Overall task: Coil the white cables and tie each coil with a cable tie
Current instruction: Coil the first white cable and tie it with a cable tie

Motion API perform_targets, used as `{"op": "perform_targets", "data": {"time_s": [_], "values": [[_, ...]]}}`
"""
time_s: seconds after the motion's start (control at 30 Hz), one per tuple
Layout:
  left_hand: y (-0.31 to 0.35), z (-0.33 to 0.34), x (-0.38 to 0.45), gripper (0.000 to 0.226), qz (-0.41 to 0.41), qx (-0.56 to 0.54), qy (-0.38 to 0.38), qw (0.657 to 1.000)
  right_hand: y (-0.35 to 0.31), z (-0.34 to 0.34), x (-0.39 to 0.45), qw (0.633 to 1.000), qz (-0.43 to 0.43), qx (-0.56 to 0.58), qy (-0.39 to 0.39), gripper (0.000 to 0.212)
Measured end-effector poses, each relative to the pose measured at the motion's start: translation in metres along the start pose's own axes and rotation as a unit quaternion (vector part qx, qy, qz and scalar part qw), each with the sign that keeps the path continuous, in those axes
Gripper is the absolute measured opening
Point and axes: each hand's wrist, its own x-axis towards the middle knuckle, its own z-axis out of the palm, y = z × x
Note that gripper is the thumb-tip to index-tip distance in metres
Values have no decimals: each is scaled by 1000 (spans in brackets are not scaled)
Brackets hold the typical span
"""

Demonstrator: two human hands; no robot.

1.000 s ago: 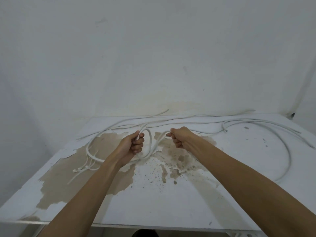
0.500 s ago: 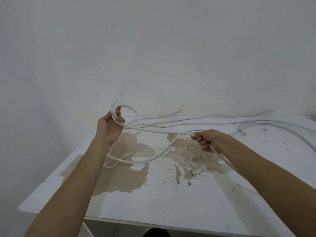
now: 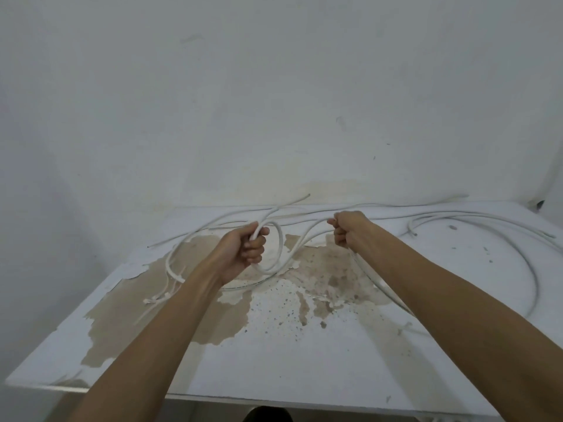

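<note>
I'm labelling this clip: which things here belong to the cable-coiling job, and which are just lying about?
Part of the job:
- white cable gripped by the left hand and right hand
- loose white cables at the back
- cable ties

Just there:
- table with peeling paint
- wall

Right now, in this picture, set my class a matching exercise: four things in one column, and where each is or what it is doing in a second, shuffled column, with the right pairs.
Things
1. left hand
2. right hand
3. cable ties
4. table

Places or states
A. lie loose at the table's left
B. grips a small loop of white cable
C. white top with brown peeled patches
D. grips the cable to the right of the loop

Pairs: 1-B, 2-D, 3-A, 4-C
</note>
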Motion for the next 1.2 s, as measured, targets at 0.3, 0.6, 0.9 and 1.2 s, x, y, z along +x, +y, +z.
{"op": "perform_targets", "data": {"time_s": [0.3,0.6,0.9,1.2], "values": [[-22,22,7,37,14,109,68,992,-15,28,-32,991,-133,10,-29,29],[-36,24,17,40,20,33,109,993,13,39,-73,940,-195,-177,-217,31],[-40,18,17,34,37,-18,148,988,49,37,-80,842,-303,-332,-298,28],[-8,7,11,38,51,-214,113,969,48,36,-67,806,-330,-389,-300,26]]}}
